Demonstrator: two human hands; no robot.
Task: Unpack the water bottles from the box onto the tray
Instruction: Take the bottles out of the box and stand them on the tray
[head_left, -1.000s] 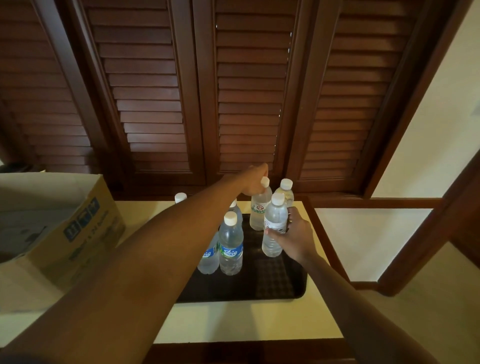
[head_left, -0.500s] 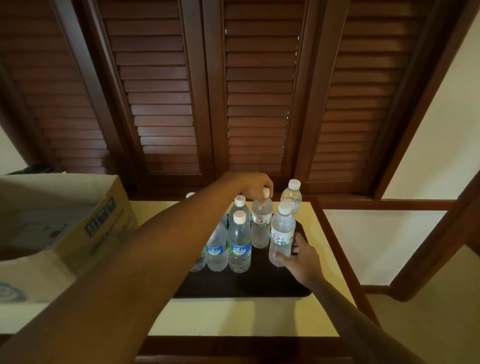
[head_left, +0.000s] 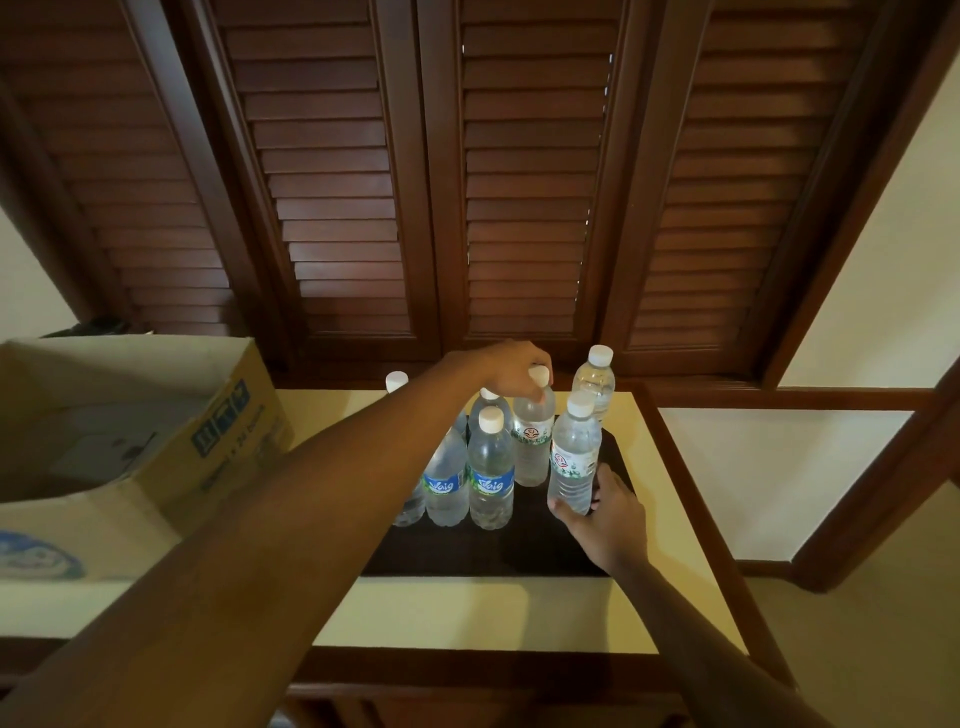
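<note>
Several clear water bottles with white caps stand upright on a dark tray (head_left: 540, 556) on the cream table. My left hand (head_left: 511, 366) reaches across and grips the cap of a green-labelled bottle (head_left: 532, 441) in the back row. My right hand (head_left: 605, 512) holds the base of another green-labelled bottle (head_left: 571, 457) at the tray's right side. Two blue-labelled bottles (head_left: 491, 480) stand in front at the left. One more bottle (head_left: 595, 382) stands at the back right. The open cardboard box (head_left: 171, 447) sits at the left; its inside is mostly hidden.
Dark wooden louvred shutters (head_left: 498, 182) rise right behind the table. The cream tabletop (head_left: 457, 613) has a wooden edge at the front and right, with a drop to the floor at the right. A further bottle cap (head_left: 396, 381) shows behind my left forearm.
The bottle in my right hand has come down onto the tray's right side, and my hand slid from its middle to its base. My left hand stays on the back bottle's cap.
</note>
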